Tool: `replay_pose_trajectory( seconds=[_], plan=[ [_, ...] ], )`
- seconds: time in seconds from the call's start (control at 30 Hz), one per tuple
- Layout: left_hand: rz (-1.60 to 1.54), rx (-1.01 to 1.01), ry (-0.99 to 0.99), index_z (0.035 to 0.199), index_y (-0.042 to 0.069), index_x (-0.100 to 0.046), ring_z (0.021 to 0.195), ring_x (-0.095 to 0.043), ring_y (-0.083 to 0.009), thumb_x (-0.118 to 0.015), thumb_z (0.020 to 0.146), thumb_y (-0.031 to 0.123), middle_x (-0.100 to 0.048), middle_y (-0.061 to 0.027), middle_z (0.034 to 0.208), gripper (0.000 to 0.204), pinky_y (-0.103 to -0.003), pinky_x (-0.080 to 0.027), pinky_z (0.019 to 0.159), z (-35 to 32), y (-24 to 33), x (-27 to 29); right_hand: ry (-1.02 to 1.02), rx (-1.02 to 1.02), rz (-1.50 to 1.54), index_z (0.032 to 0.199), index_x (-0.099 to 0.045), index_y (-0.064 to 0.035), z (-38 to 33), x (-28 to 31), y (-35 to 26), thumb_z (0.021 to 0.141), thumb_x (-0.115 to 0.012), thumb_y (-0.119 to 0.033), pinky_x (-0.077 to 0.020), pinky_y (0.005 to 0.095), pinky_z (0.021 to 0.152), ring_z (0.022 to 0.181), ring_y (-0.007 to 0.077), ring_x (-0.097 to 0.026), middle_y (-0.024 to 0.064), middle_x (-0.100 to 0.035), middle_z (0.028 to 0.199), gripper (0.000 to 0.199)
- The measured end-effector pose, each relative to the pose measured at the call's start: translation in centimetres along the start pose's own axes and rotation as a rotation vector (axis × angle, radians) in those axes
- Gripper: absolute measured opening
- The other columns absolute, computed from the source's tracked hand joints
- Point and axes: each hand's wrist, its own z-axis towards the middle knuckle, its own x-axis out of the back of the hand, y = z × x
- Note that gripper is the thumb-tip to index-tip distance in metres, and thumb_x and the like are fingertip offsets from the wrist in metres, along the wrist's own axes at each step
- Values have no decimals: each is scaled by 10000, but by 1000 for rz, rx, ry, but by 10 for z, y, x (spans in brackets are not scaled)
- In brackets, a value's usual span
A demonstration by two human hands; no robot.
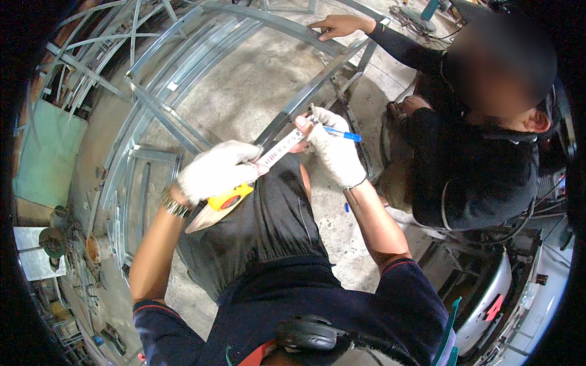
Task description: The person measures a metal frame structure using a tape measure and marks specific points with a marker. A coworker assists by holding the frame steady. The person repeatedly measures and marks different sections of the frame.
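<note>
Gripping a yellow tape measure case [227, 199] in the gloved left hand [215, 171], fingers wrapped tight around it at the middle of the view. Running up and to the right from the case, the white measuring blade [281, 150], stretching across to the gloved right hand [332, 149]. Pinching the blade's far end between thumb and fingertips of that right hand, while also clamping a blue pen [343, 134] among the curled fingers, its tip sticking out to the right. Wearing a metal wristwatch [176, 207] just below the left glove. Holding tape and both hands above a grey steel bar [317, 82] that is slanting up toward the top right; possibly touching the bar with the blade's end, though hard telling from this angle. Lying beyond and to the left on the concrete floor [256, 73], a welded frame of grey metal channels [152, 91]. Crouching at the right, another person in dark clothing [470, 165], resting a bare hand [339, 25] flat on the frame near the top edge and keeping the other hand [410, 105] low by the bar's lower side. Sitting at the far left, a green panel [49, 152].
</note>
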Motion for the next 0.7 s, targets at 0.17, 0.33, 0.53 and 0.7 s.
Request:
replay_pose_trajectory(
  seconds=[0.17,0.33,0.53,0.7],
  plan=[
    [11,309,-46,1104,-14,-698,835,-655,-160,-688,943,398,-695,-70,881,442,-335,-525,804,-81,-1,16,143,185,-262,876,-688,-65,77,24,-32,968,-684,-448,-535,312,697,756,137,-649,33,-668,793,394],
    [20,719,59,1226,6,-699,1000,-696,-199,-727,895,550,-751,-116,1076,638,-345,-530,915,-209,-45,32,107,323,187,895,-623,-84,220,79,-76,953,-713,-249,-488,328,676,748,167,-570,11,-560,791,196],
    [-167,780,353,1007,2,-689,652,-664,-174,-730,948,339,-678,-71,766,345,-289,-514,600,-343,-115,19,173,237,207,808,-537,-173,274,122,-95,1020,-599,-342,-432,383,533,587,203,-495,29,-491,672,279],
    [-361,851,516,983,0,-688,651,-648,-176,-693,972,235,-661,-72,747,235,-297,-496,590,-326,-109,-16,195,207,150,1090,-636,-15,216,71,-62,1021,-626,-268,-595,404,734,828,284,-724,153,-705,955,263]
  ],
)
